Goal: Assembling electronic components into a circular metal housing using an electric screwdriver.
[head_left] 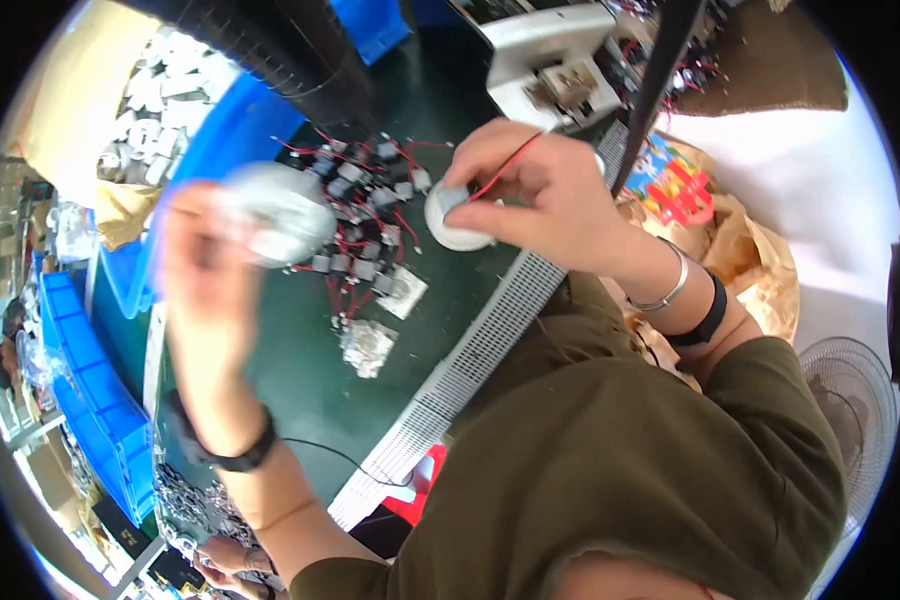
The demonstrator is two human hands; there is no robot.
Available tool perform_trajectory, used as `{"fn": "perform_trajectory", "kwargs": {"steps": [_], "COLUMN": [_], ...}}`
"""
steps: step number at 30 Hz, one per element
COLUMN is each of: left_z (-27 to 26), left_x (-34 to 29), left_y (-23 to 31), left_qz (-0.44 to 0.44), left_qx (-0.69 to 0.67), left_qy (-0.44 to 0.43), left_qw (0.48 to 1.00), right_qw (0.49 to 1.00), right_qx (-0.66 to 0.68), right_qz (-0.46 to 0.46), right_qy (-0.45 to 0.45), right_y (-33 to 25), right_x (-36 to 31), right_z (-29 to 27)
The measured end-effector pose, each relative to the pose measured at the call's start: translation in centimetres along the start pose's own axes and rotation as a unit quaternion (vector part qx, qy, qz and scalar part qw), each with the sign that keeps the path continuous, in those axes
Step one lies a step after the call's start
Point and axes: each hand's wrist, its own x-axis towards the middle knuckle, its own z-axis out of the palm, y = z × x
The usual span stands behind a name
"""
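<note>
Over the left of the green table, my left hand grips a white round housing; both are smeared by motion. Pinched between the thumb and fingers of my right hand is a small grey block with red and black wires. A white round disc shows just under that block; whether my fingers hold it too I cannot make out. Between my hands lies a loose heap of grey blocks with red and black wires. Two crumpled silvery pieces rest nearer to me.
A blue bin stands beyond my left hand, near white parts. Black flexible duct hangs above the table. A small metal fixture sits far right. Another person's hand is at lower left, beside metal pieces.
</note>
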Motion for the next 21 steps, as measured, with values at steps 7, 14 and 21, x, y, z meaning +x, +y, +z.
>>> {"fn": "perform_trajectory", "kwargs": {"steps": [7,14,21], "left_z": [12.9,12.7,13.3], "left_x": [-3.6,-5.2,-4.9], "left_y": [-4.3,-4.2,-3.8], "left_qz": [0.295,0.202,0.046], "left_qx": [0.297,0.201,0.096], "left_qy": [0.0,-0.088,-0.033], "left_qw": [0.908,0.955,0.994], "right_qw": [0.993,0.999,0.956], "right_qx": [0.047,-0.015,-0.25], "right_qz": [0.082,0.047,-0.017], "right_qy": [0.068,0.014,-0.151], "right_y": [0.3,0.9,1.3], "right_x": [-1.8,-1.7,0.4], "right_z": [-1.4,-3.5,-2.2]}}
